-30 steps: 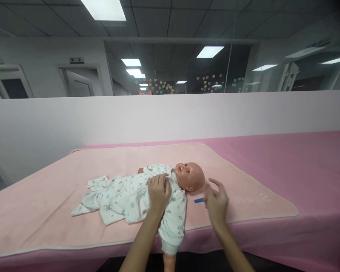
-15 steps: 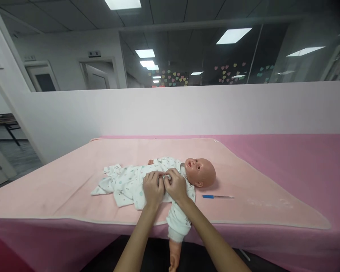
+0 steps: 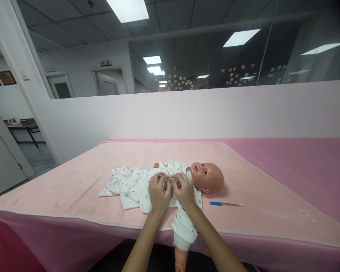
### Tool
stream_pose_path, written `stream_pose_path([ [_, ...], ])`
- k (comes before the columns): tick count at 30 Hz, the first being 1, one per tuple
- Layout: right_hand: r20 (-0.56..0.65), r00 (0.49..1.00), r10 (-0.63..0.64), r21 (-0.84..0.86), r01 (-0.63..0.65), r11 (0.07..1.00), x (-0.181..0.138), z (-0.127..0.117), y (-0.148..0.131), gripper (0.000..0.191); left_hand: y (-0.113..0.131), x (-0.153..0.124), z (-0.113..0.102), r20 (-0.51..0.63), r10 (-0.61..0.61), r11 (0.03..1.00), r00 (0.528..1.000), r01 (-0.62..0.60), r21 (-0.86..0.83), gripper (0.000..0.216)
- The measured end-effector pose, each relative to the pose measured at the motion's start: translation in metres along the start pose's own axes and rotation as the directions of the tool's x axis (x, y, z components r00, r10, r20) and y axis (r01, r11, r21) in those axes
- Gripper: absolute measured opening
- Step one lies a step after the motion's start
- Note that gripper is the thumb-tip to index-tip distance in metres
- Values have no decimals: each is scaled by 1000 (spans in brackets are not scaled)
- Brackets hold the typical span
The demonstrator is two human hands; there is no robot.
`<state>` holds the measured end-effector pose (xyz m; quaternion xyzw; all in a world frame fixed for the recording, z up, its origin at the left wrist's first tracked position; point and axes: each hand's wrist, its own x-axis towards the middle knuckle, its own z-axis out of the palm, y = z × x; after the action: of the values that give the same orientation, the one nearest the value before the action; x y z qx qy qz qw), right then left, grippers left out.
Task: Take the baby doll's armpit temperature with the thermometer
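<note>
A bald baby doll [image 3: 208,177] lies on its back, its head to the right. It wears a white printed baby shirt [image 3: 141,187], and one sleeved arm hangs over the near table edge. My left hand [image 3: 160,192] and my right hand [image 3: 183,189] meet over the chest, fingertips almost touching. Both are closed in a pinch on the front of the shirt, where a thin pale bit, maybe a tie, shows between them. The exact grip is partly hidden by my fingers.
To the right of the doll lies a thin stick-like tool with a blue handle [image 3: 216,203]. A peach mat [image 3: 82,177] covers part of the pink-draped table [image 3: 300,162]. Behind stands a white half wall [image 3: 201,117] with glass above.
My view has shifted, so the whole scene sits slightly further right and lower. Both hands stay at the doll's chest, with the fingers slightly rearranged at the shirt front.
</note>
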<state>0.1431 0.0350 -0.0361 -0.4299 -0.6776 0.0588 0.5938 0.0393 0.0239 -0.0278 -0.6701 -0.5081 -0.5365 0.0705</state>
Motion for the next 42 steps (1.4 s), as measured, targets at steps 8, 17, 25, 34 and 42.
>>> stream_pose_path([
  [8, 20, 1000, -2, -42, 3, 999, 0, 1, 1, 14, 0, 0, -2, 89, -32, 998, 996, 37, -52, 19],
  [17, 13, 1000, 19, -86, -17, 996, 0, 3, 7, 16, 2, 0, 1, 42, -6, 1000, 999, 6, 1, 11],
  [25, 7, 999, 35, -55, -35, 998, 1, 2, 7, 17, 1, -1, 3, 69, -10, 999, 998, 8, 31, 16],
  [34, -15, 1000, 26, -47, -26, 999, 1, 1, 4, 18, 1, -1, 3, 65, -15, 999, 998, 13, 39, 17],
  [42, -17, 999, 35, -37, -35, 999, 1, 1, 4, 17, 0, -1, 3, 77, -23, 999, 997, 20, 38, 18],
])
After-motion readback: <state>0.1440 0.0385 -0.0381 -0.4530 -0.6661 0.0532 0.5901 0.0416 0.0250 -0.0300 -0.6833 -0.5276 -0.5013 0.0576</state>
